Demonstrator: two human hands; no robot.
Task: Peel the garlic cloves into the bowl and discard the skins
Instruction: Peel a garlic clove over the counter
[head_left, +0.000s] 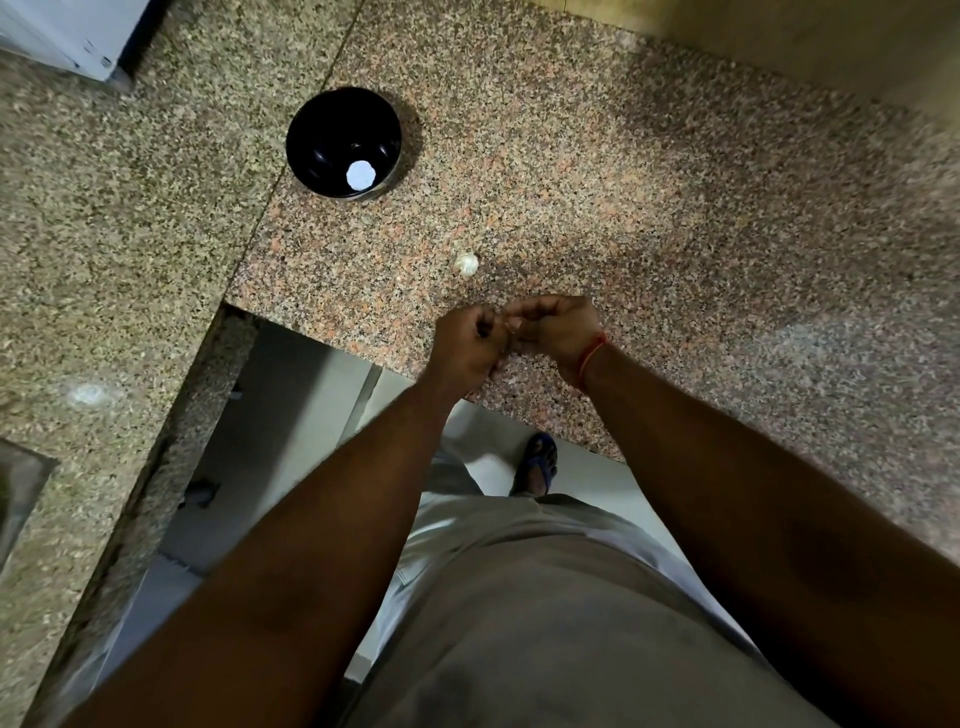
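Granite counter (649, 171), blue sandal (540, 462) on floor

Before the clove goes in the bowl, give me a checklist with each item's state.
1. Bowl upright on the counter: ok.
2. Path from the hands to the bowl free: ok.
3. Left hand and right hand meet, fingers curled: ok.
4. Clove between them fully peeled: cannot tell, it is hidden.
5. Skins discarded: cannot tell; a pale garlic piece lies on the counter.
6. Bowl holds cloves: cannot tell; only one white round spot shows inside.
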